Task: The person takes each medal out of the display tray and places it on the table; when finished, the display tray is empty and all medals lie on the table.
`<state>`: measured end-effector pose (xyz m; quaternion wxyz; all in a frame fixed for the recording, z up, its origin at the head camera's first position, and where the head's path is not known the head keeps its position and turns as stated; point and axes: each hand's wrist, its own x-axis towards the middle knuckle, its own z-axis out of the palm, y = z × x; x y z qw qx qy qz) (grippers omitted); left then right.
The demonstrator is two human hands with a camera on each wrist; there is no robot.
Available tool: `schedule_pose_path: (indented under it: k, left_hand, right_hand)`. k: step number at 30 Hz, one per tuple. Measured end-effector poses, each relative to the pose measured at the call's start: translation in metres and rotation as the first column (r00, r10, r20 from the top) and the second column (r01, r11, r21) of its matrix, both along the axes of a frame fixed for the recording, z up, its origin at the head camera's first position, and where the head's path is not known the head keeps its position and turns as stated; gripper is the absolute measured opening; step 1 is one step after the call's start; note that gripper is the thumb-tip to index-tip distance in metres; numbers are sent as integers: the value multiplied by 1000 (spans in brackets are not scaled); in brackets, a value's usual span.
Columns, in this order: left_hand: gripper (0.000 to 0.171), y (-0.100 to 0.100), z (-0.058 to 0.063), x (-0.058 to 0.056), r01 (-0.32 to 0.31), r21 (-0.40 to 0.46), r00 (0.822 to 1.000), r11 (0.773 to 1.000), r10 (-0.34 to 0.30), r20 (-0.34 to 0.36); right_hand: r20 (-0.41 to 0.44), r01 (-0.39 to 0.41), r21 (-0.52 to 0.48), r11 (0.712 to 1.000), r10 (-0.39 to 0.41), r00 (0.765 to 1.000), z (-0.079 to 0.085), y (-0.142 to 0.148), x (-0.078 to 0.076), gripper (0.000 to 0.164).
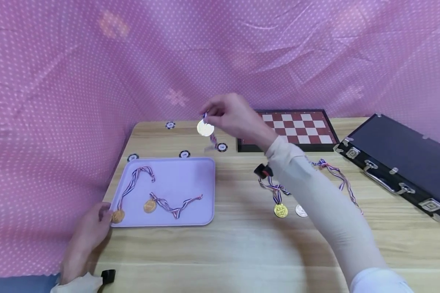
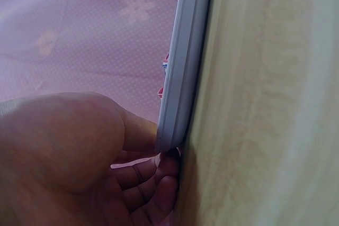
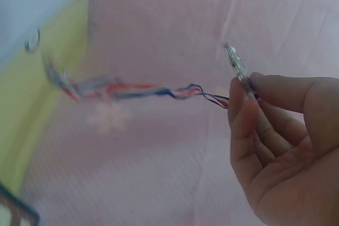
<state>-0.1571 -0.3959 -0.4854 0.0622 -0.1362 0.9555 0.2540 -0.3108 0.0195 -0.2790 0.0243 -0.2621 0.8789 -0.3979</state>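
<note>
My right hand [image 1: 232,116] is raised over the back of the table and pinches a shiny medal [image 1: 205,128] between thumb and fingers near its top edge. Its striped ribbon [image 3: 140,89] hangs below the hand, blurred in the right wrist view. On the left, my left hand [image 1: 93,226] holds the near left corner of a pale lilac tray [image 1: 176,223], thumb at the rim and fingers curled against its underside [image 2: 177,104]. Two gold-coloured medals lie in the tray: one [image 1: 118,216] by the left hand, another [image 1: 150,206] nearer the middle, ribbons spread out.
Right of the tray lie a gold medal [image 1: 280,210] and a silver medal [image 1: 301,211] with ribbons, partly behind my right arm. Behind them is a chessboard [image 1: 293,126]; a black case [image 1: 407,156] stands at the right. Several poker chips, one [image 1: 184,154] close behind the tray, lie about.
</note>
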Motion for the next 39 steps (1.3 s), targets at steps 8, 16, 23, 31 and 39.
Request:
schedule_pose_path:
  k: [8,16,23,31,39]
  left_hand:
    - [43,3,4,-3,26,2,999,1000,-26,-21]
    - [46,5,4,-7,21,6,1000,1000,-21,14]
    - [46,7,1,-6,-30,8,998,1000,29,52]
    - [43,3,-5,0,-10,-6,1000,1000,10,-2]
    - [43,1,-6,1,5,-4,1000,1000,-5,-28]
  right_hand:
    - [-16,114,93,989,-112,994,-55,64,8,19]
    - [236,80,202,976,-128,963,-151,106,41,17]
    - [239,22,271,962,-89,967,-174,110,66,12]
    - [264,-7,334,943,-87,961,-177,115,79,13]
    - [192,-18,371,929,-58,980,-182,117,89,11]
